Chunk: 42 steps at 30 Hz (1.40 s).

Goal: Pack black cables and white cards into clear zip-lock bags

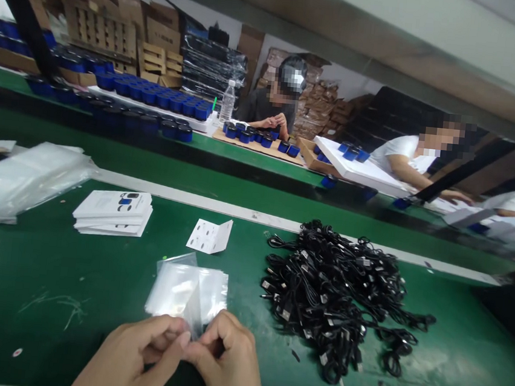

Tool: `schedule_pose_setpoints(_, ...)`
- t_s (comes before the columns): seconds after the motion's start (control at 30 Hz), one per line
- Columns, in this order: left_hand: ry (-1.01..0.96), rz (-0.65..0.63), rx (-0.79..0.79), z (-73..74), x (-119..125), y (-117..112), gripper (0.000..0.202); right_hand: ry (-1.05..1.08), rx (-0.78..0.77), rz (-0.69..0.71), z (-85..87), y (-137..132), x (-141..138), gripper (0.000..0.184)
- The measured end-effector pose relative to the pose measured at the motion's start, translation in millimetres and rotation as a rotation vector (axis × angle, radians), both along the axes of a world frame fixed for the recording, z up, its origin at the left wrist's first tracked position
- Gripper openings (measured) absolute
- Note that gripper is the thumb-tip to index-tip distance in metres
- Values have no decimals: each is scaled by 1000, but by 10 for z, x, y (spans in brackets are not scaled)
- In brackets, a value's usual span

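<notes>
A thin, glossy clear plastic bag [187, 289], creased and buckled, sits at lower middle of the green bench [27, 268], its near edge pinched between the left hand [133, 351] and right hand [228, 357], whose curled fingers press close together in a tight grip. To the right lies a matte black tangle of USB cables [333, 297]; above the bag stand a folded white card [209, 236] and a stack of printed cards [112, 212].
</notes>
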<state>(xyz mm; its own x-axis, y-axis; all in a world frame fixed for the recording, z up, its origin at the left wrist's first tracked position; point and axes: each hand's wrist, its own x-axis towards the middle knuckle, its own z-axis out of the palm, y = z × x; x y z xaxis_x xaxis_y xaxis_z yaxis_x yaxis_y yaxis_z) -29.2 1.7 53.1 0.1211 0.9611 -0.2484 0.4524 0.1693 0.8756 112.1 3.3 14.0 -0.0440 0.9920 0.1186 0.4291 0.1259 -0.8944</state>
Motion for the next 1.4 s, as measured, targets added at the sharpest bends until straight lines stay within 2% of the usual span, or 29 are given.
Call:
schedule_pose_setpoints(0.13, 82, -81, -12, -54, -33, 43, 35, -46, 200, 1, -82, -19, -35, 42)
schedule_pose_setpoints(0.23, 114, -91, 20, -84, -45, 51, 34, -157, 350, 71, -80, -23, -16, 37)
schedule_pose_setpoints(0.3, 93, -79, 51, -79, -39, 46, 37, -197, 313, 149, -52, -25, 21, 31)
schedule_pose_setpoints(0.37, 26, -75, 53, -66, -34, 40, 38, -196, 210, 210, -27, -33, 58, 24)
schedule_pose_setpoints(0.47, -95, -90, 1, -59, -39, 40, 38, -238, 140, 238, -20, -57, 76, 18)
schedule_pose_setpoints(0.57, -113, -144, -51, -81, -47, 50, 38, -370, 247, 172, -23, -71, 42, 23)
schedule_pose_setpoints(0.67, -21, -236, -24, -131, -51, 51, 36, -486, 366, 77, -4, -62, -9, 23)
schedule_pose_setpoints(0.77, 142, -264, 126, -207, -59, 30, 32, -510, 438, 68, 8, -47, -41, 23)
schedule_pose_setpoints(0.87, 375, -241, 393, -274, -71, 8, 33, -522, 533, 67, -31, -45, -50, 22)
schedule_pose_setpoints(0.97, 532, -169, 684, -287, -86, 20, 30, -582, 656, 28, -96, -49, -58, 20)
schedule_pose_setpoints(1.03, 581, -94, 774, -268, -105, 45, 28, -624, 696, 14, -111, -44, -71, 22)
schedule_pose_setpoints(1.13, 592, 6, 676, -232, -143, 74, 25, -674, 591, -18, -41, -7, -70, 25)
schedule_pose_setpoints(1.23, 445, 62, 484, -232, -172, 73, 25, -673, 460, 58, 136, 98, 6, 25)
schedule_pose_setpoints(1.37, 189, 92, 278, -315, -198, 68, 30, -691, 476, 209, 396, 417, 152, 8)
schedule_pose_setpoints(1.4, 154, 87, 251, -345, -207, 71, 30, -732, 488, 245, 437, 521, 161, 16)
